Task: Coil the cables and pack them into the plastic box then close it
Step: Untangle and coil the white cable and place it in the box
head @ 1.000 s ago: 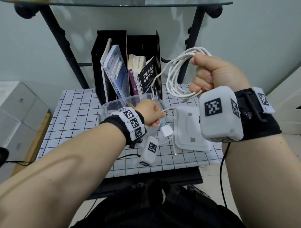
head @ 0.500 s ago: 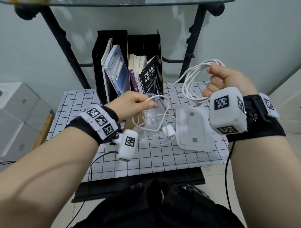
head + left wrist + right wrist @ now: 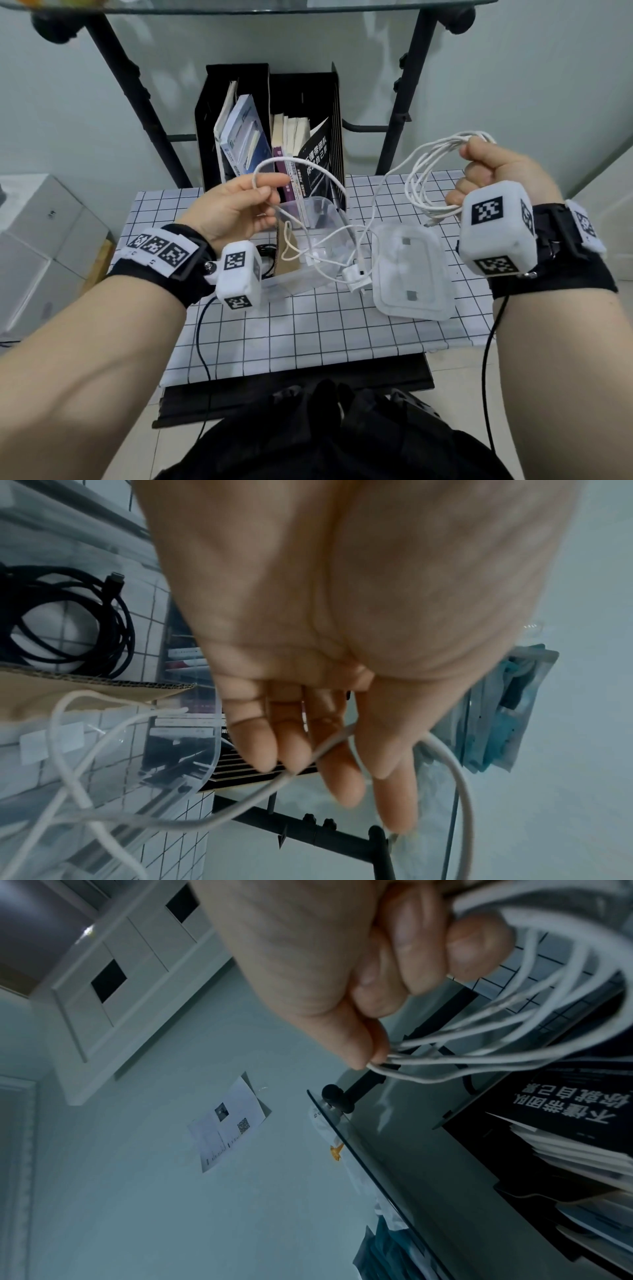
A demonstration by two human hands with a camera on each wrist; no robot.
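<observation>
While your right hand [image 3: 493,171] fists white cable [image 3: 424,178] coil above lid [image 3: 411,274], left hand [image 3: 236,209] pinches slack above box [image 3: 308,246]. Risk: slack snags charger [image 3: 356,275] beside box, dragging it; loops slip from fist.

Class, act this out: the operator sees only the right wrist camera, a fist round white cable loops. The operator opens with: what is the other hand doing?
Observer: The left hand pinches a loose strand of the same white cable above the plastic box.
Operator: Is the box open?
Observer: Yes; its lid lies flat beside it on the table.
Operator: Any other cable?
Observer: A black cable lies coiled on the table, outside the box.
</observation>
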